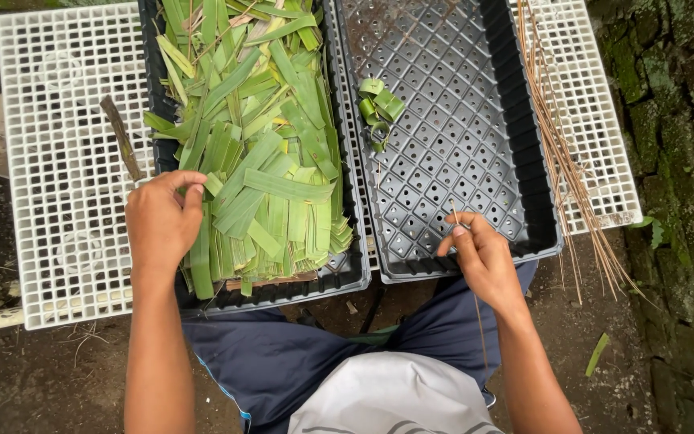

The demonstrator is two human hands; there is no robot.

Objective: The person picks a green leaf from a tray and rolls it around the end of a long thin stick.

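I'm reaching my left hand (162, 221) into the cut leaf strips (259, 153), fingers closing on one at nine o'clock; my right hand (482, 253) is pinching a thin stick (479, 321). A loose pinch could be dropping it through the black tray (459, 161).

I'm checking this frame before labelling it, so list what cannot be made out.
- Left hand: fingertips buried in the cut leaf strips, so its grip is unclear.
- Right hand: the thin stick it pinches is too slender to trace.
- Left tray: floor hidden by strips.
- Dry stick bundle: cut off by the top edge.
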